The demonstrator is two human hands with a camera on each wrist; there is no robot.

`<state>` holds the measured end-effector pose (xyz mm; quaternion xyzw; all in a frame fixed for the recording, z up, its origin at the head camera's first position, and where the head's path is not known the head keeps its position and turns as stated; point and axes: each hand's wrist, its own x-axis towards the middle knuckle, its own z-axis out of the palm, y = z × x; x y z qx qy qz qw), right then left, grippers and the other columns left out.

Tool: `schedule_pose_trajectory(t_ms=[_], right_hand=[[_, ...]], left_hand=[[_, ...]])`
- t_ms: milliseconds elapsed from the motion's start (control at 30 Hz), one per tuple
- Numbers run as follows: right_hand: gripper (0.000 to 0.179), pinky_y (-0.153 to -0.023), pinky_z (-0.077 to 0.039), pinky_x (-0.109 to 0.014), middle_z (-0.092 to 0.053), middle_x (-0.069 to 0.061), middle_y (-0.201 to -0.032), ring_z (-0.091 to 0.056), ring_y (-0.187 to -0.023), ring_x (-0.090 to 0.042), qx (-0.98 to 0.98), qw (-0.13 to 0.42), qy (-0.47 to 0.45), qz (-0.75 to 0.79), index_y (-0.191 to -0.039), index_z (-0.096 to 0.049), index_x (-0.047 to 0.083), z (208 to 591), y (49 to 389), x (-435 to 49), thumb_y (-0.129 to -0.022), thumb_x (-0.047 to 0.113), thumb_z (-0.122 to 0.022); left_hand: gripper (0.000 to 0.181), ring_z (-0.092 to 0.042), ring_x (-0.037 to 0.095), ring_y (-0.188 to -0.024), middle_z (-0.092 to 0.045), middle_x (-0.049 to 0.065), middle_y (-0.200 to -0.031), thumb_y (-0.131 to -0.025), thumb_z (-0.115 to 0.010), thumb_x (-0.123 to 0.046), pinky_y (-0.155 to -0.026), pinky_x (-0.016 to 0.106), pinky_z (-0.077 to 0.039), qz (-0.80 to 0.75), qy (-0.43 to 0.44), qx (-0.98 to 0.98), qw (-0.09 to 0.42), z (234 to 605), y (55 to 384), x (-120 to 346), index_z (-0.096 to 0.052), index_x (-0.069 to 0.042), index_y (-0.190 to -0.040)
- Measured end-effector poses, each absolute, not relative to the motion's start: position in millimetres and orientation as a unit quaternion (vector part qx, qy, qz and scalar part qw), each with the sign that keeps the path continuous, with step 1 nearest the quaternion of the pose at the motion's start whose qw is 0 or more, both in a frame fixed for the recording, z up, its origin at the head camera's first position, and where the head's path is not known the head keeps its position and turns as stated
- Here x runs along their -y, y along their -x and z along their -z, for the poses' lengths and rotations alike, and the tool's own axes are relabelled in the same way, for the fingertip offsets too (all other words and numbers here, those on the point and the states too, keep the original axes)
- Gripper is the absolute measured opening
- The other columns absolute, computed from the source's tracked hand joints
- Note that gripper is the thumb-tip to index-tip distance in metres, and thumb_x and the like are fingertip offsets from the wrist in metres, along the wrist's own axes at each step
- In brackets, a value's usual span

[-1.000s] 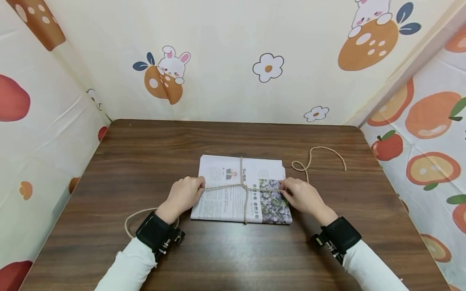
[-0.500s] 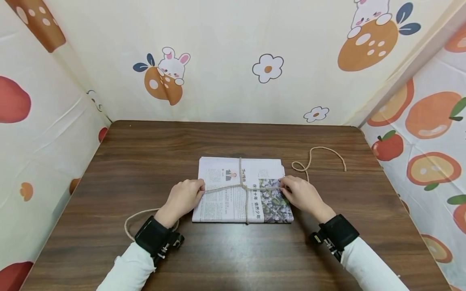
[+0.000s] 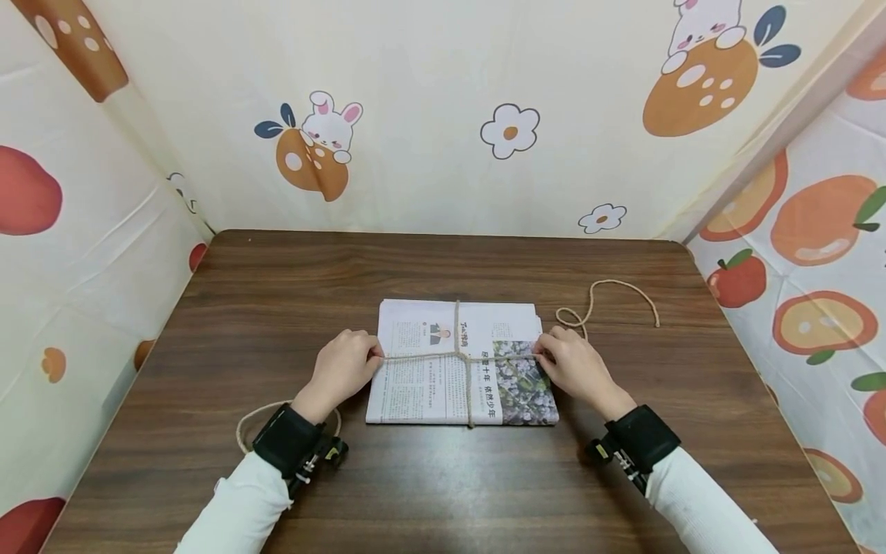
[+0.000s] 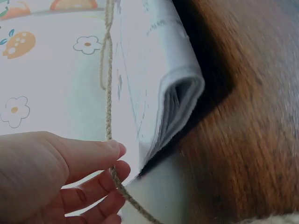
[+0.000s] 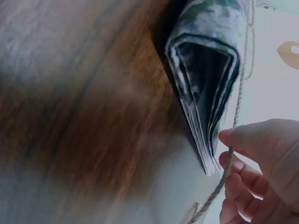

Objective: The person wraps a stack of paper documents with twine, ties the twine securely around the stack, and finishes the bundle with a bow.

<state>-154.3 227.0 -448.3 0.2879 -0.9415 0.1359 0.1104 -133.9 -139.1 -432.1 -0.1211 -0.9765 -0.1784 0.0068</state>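
A folded stack of newspapers (image 3: 422, 385) lies on the wooden table, with a thin tan rope (image 3: 457, 323) running over it lengthwise and crosswise. The strands cross near the middle of the top sheet. At the stack's left edge my left hand (image 3: 344, 365) pinches one strand between thumb and forefinger. My right hand (image 3: 574, 365) pinches the opposite strand at the right edge, by the printed flower photo. Between the hands the rope runs nearly straight across the paper. In the left wrist view the rope (image 4: 109, 102) passes through the fingertips and trails below; the right wrist view shows likewise.
One loose rope end (image 3: 623, 284) curls on the table (image 3: 311, 269) behind the right hand. Another loop (image 3: 240, 431) lies by the left wrist. Behind the table stands a patterned wall covering (image 3: 415, 154), with fruit-print sheets (image 3: 824, 254) at the sides.
My left hand has shifted slightly left and up, just off the stack's edge, with the strand in its pinch. The newspapers have shifted a little; the right hand has barely moved.
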Motion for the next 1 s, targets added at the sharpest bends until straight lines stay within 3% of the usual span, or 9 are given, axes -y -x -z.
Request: schedule_pose_trajectory(t_ms=[367, 667, 900, 1000], right_hand=[[0.009, -0.053, -0.041, -0.029, -0.051, -0.003, -0.074, -0.049, -0.060, -0.012, 0.954, 0.070, -0.252, -0.143, -0.080, -0.061, 0.008, 446.7, 152.9, -227.6, -0.080, 0.003, -0.067], [0.011, -0.051, -0.041, -0.031, -0.052, -0.005, -0.073, -0.051, -0.061, -0.015, 0.958, 0.068, -0.227, -0.161, -0.078, -0.058, 0.007, 449.0, 151.6, -228.6, -0.077, 0.001, -0.067], [0.008, -0.056, -0.045, -0.035, -0.059, -0.006, -0.074, -0.056, -0.064, -0.018, 0.966, 0.006, -0.159, -0.204, -0.086, -0.059, 0.003, 445.4, 150.6, -225.7, -0.081, 0.005, -0.065], [0.015, -0.059, -0.046, -0.038, -0.063, -0.010, -0.077, -0.060, -0.067, -0.021, 0.967, -0.031, -0.116, -0.226, -0.094, -0.060, -0.001, 440.0, 149.7, -222.2, -0.084, 0.009, -0.062]], left_hand=[[0.010, -0.053, 0.015, -0.061, -0.062, 0.001, -0.076, -0.082, -0.065, -0.011, -0.053, 0.030, -0.043, 0.200, 0.101, 0.974, -0.038, 431.3, 142.4, 140.0, -0.065, -0.014, -0.073], [0.013, -0.048, 0.014, -0.055, -0.055, -0.001, -0.064, -0.081, -0.065, -0.009, -0.049, 0.026, -0.037, 0.217, 0.088, 0.971, -0.045, 437.4, 146.8, 139.1, -0.059, -0.012, -0.070], [0.016, -0.049, 0.017, -0.054, -0.054, 0.002, -0.063, -0.082, -0.066, -0.018, -0.046, 0.027, -0.035, 0.236, 0.027, 0.969, -0.063, 436.2, 147.2, 135.9, -0.058, -0.010, -0.071], [0.019, -0.051, 0.019, -0.056, -0.056, 0.005, -0.066, -0.082, -0.068, -0.022, -0.046, 0.028, -0.036, 0.246, -0.010, 0.967, -0.068, 435.0, 147.6, 133.2, -0.058, -0.008, -0.073]])
